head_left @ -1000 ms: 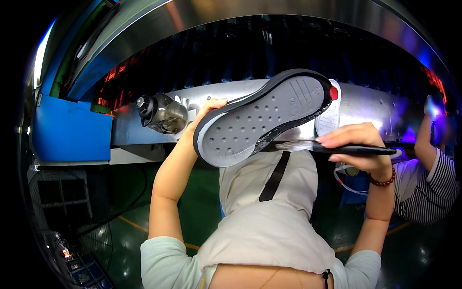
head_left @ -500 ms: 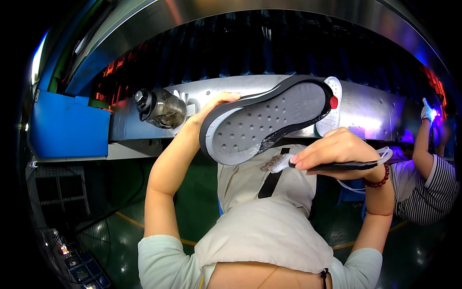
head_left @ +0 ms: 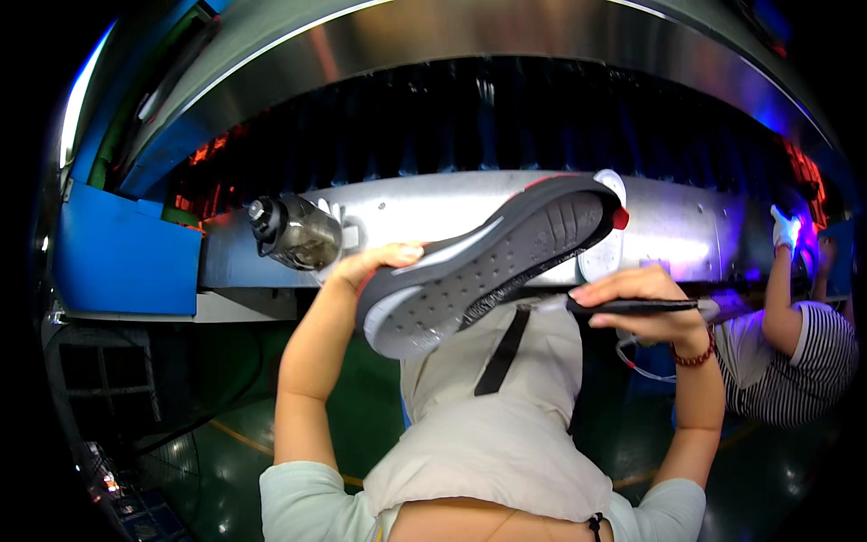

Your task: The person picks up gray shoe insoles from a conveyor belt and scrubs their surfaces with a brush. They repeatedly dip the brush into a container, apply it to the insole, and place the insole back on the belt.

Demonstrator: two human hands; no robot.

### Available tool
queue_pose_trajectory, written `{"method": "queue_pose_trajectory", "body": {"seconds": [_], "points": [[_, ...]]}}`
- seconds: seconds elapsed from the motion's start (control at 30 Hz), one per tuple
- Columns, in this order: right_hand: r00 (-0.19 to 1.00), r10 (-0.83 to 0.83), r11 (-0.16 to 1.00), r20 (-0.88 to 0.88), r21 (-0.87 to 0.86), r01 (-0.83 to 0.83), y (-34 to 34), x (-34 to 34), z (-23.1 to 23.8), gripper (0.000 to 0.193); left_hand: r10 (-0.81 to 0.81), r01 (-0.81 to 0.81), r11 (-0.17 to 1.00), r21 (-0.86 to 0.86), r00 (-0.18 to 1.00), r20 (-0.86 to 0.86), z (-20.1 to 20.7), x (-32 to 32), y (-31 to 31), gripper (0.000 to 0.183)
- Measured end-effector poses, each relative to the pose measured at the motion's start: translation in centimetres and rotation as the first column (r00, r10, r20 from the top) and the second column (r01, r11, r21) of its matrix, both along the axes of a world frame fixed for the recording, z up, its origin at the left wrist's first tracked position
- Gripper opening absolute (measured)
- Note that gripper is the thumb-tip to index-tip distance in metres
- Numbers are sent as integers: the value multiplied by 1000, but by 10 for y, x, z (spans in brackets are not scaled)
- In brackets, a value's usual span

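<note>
Shoe sole: grey-and-black sole (head_left: 492,262) held up in front of the desk (head_left: 433,191), over the apron (head_left: 497,434); slanted, right end higher, studded underside toward the camera; far side hidden
Left hand: left hand (head_left: 377,262) grips the sole at its upper left edge; some fingers hidden behind it
Right hand: right hand (head_left: 643,300) has fingers closed around the black handle of a brush (head_left: 655,307); handle points left
Brush tip: near the sole's lower edge; bristles hard to make out against the pale apron (contact can't be told)
White piece: flat white piece (head_left: 598,262) on the desk; partly covered by the sole
Bottle: dark see-through bottle (head_left: 312,237), black cap, on the desk at left; contents unclear
Co-worker: white-gloved hand (head_left: 784,228) at far right; washed out by blue-violet glare
Change vs half a second ago: sole turned, underside more foreshortened; brush head then plain to see below the sole, now up by its edge
Markings: raised marks on the underside; too blurred to read
</note>
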State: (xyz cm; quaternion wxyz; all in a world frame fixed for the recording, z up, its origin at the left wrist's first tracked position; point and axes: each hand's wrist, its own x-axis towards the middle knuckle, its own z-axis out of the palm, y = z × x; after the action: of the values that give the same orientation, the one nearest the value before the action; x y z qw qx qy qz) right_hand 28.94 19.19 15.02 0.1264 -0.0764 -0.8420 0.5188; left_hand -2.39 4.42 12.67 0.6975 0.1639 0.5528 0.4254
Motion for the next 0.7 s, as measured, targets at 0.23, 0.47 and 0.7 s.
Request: {"method": "queue_pose_trajectory", "body": {"seconds": [0.23, 0.47, 0.7], "points": [[967, -233, 913, -101, -365, 181, -12, -31, 2, 18, 36, -172, 964, 204, 842, 538, -50, 49, 25, 34], [434, -820, 511, -372, -137, 849, 29, -19, -61, 11, 39, -194, 957, 216, 822, 569, -68, 55, 17, 34], [783, -592, 806, -190, -153, 572, -53, -46, -46, 15, 146, -213, 967, 138, 911, 386, -74, 45, 13, 37]]}}
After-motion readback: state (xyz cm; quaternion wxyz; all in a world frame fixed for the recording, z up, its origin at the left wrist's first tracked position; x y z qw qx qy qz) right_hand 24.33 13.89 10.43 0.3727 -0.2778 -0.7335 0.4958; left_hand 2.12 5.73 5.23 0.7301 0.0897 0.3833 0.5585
